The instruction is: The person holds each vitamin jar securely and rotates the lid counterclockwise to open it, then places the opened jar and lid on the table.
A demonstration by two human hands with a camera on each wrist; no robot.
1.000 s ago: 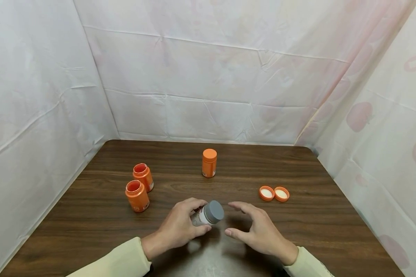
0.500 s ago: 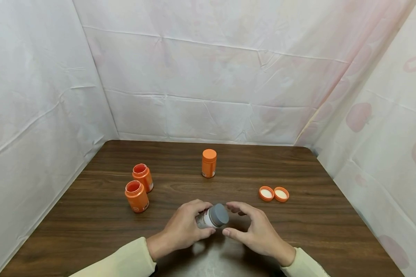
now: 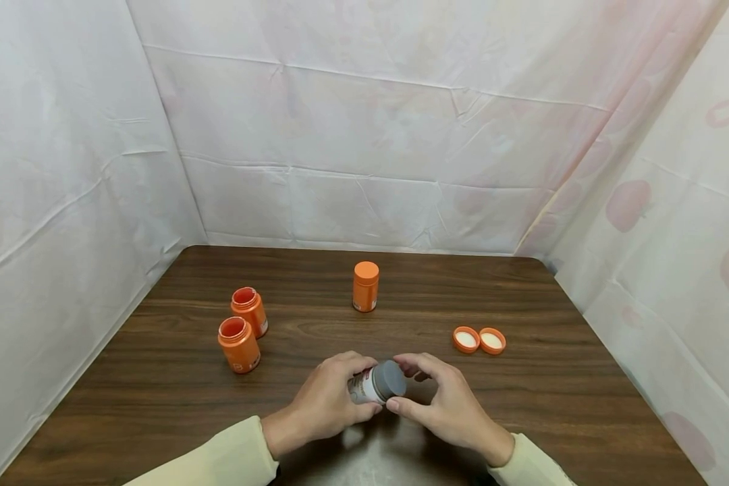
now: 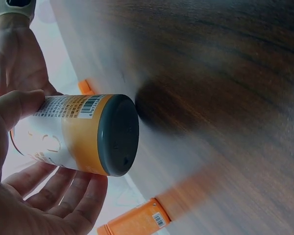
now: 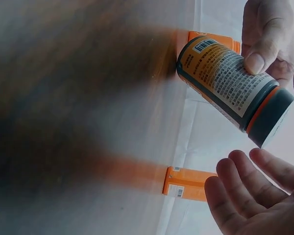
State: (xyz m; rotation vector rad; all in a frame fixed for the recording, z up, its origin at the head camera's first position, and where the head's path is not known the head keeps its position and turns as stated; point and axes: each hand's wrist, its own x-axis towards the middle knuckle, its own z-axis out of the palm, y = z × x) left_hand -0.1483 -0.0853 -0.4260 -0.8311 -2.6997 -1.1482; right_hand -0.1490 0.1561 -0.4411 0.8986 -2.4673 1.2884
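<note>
My left hand grips a grey supplement bottle by its label, thumb on one side and fingers on the other. The bottle tilts with its grey cap toward my right hand; its dark base hangs over the table in the left wrist view. The right hand's fingers are spread and loosely bent about the cap, with the thumb tip close to its edge. In the right wrist view a gap shows between those fingers and the cap. A barcode and small print show on the label.
Two uncapped orange bottles stand at the left of the wooden table. A capped orange bottle stands at the back middle. Two orange caps lie at the right, white insides up. Pale sheets hang around the table.
The left hand has carried the grey bottle to the right, so its cap now lies between the right thumb and fingers. The right hand has shifted only slightly left.
</note>
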